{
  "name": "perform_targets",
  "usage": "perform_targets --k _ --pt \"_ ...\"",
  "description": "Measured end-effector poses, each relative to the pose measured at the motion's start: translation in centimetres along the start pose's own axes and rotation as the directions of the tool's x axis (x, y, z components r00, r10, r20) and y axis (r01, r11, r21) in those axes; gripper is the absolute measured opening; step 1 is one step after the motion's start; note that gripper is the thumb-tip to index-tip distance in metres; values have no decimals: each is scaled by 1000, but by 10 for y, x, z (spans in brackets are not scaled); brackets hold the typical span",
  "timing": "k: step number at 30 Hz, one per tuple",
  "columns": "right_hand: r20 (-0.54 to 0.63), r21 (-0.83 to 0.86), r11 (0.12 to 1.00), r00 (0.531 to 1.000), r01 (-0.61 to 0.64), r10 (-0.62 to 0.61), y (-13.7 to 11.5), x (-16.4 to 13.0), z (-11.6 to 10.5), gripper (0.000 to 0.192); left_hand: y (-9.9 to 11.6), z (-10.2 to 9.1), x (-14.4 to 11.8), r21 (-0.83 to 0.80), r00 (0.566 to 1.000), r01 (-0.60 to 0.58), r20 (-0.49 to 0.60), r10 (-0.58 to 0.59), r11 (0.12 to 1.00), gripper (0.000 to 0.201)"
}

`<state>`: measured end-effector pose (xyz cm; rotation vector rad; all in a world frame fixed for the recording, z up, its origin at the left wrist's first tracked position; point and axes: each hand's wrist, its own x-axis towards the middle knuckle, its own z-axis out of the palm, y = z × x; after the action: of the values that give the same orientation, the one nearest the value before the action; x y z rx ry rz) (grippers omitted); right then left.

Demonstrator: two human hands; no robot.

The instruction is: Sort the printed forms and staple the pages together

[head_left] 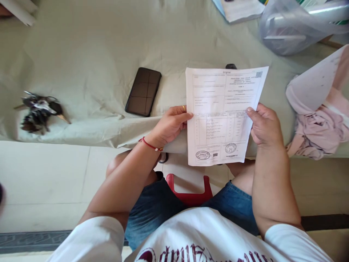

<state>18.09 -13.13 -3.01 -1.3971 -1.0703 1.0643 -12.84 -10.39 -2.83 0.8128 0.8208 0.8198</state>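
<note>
A printed paper form [218, 123] with a table, a small square code at its top right and round stamps near the bottom is held up over the table's front edge. My left hand [174, 123] pinches its left side, thumb on top and fingers behind. On the opposite side, my right hand [263, 123] grips the sheet the same way. The fingers under the paper are hidden. To the left of my left hand lies a black smartphone [143, 91] with a dark screen. Part of a small black object [231, 66] shows behind the paper's top edge.
A pale green cloth [103, 43] covers the table. Keys [42, 112] lie at the left. Crumpled pink fabric [319, 127] sits at the right edge, below a clear plastic bag [289, 29]. Stacked papers [242, 10] are at the back. A red stool [189, 196] shows between my legs.
</note>
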Motion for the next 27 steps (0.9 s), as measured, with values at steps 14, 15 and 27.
perform_targets --k 14,15,27 --pt "-49 79 997 999 10 -6 3 7 -1 60 -7 9 -2 31 986 -119 -116 122 992 40" --pt "-58 88 996 998 27 -22 4 8 -1 60 -7 9 -3 18 984 -137 -113 138 990 39" --pt "-212 -83 990 969 109 -125 15 15 -7 34 -5 8 7 -88 977 -111 -190 93 990 15"
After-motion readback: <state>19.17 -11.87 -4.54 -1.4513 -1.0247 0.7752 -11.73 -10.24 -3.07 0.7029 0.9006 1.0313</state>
